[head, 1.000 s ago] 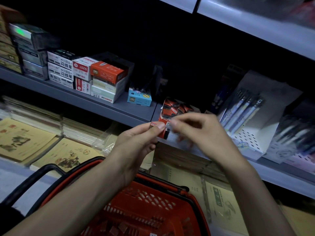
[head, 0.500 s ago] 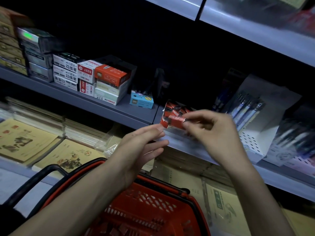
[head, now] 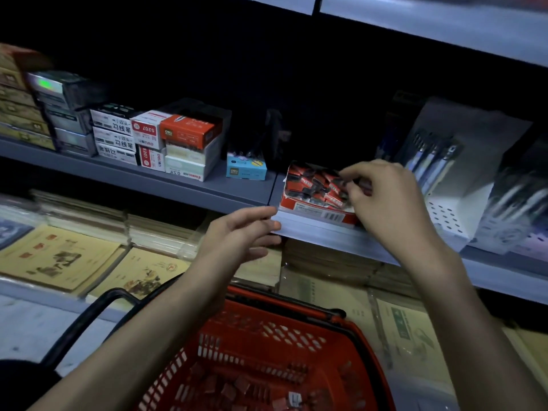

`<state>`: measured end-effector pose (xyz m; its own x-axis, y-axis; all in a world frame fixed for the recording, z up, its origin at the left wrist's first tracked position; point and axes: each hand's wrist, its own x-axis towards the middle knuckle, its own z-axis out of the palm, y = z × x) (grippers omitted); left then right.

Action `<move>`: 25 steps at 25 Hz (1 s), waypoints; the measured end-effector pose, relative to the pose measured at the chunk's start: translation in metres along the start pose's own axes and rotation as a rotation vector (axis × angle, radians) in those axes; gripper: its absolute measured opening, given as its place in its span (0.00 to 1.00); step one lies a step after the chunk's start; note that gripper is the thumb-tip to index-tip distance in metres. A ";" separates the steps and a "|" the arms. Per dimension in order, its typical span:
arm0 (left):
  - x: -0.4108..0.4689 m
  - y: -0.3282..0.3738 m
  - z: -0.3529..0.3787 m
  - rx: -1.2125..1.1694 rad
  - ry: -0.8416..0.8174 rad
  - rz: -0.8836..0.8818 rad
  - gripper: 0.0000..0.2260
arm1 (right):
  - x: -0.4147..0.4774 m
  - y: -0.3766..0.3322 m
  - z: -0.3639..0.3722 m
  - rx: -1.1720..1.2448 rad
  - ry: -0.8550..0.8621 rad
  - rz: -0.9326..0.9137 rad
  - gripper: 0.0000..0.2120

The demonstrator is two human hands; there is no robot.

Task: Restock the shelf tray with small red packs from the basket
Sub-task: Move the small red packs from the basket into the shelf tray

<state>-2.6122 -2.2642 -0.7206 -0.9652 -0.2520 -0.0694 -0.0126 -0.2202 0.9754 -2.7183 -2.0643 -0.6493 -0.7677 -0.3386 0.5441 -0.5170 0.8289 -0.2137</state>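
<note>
The shelf tray (head: 318, 210) holds jumbled small red packs (head: 317, 185). Over its right end the right hand (head: 385, 200) curls its fingertips onto them; whether it pinches 1 cannot be told. Just left of the tray the left hand (head: 237, 235) is spread, holding nothing. Below the tray, the basket (head: 284, 318) holds more packs.

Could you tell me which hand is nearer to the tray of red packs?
Right. The right hand is over the tray, fingertips among its packs; the left hand is at the shelf edge by the tray's front left corner.
</note>
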 end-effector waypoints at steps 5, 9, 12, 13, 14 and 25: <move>-0.010 -0.030 -0.008 0.841 -0.036 0.415 0.21 | -0.070 -0.031 -0.004 0.173 -0.139 -0.055 0.22; -0.033 -0.046 -0.024 1.188 -0.148 0.504 0.28 | -0.120 -0.028 0.009 0.112 -0.201 -0.142 0.24; -0.045 -0.079 -0.048 1.442 -0.215 0.513 0.29 | -0.170 -0.014 0.038 0.154 -0.339 -0.156 0.22; -0.047 -0.094 -0.059 1.527 -0.244 0.500 0.29 | -0.190 -0.005 0.052 0.125 -0.394 -0.179 0.21; -0.049 -0.109 -0.072 1.605 -0.274 0.483 0.29 | -0.211 0.006 0.067 0.061 -0.457 -0.212 0.21; -0.118 -0.218 -0.155 2.212 -0.598 0.135 0.35 | -0.365 0.042 0.118 -0.238 -0.877 -0.422 0.16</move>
<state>-2.4548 -2.3320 -0.9578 -0.9216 0.1326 -0.3648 0.2706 0.8933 -0.3589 -2.5044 -1.9588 -0.9530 -0.5964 -0.7548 -0.2731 -0.7959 0.6003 0.0792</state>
